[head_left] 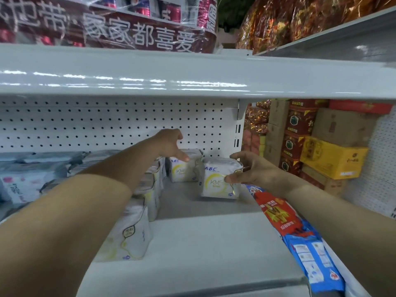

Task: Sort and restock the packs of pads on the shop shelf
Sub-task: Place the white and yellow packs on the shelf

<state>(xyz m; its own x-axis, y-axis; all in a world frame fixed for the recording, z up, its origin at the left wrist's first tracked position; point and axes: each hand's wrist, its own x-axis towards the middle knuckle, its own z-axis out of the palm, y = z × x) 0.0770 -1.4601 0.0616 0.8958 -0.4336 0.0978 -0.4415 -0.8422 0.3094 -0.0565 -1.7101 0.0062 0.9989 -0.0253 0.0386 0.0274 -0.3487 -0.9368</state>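
Note:
Two white pad packs with yellow rings stand upright deep on the grey shelf [205, 239]. My right hand [250, 169] curls round the right side of the nearer pack [216, 181], thumb on its front. My left hand [171, 144] hovers with spread fingers above the rear pack [182, 170], its fingertips close to the pack's top edge; whether they touch is unclear. A row of similar white packs [137, 224] runs along the left, from the shelf front to the back, partly hidden by my left forearm.
Grey and pink-printed packs [32, 176] lie stacked at far left. Red and blue snack bags [297, 234] lie along the shelf's right edge. Cartons [330, 155] stand beyond on the right. A shelf board [192, 76] overhangs above, with a pegboard wall [107, 123] behind.

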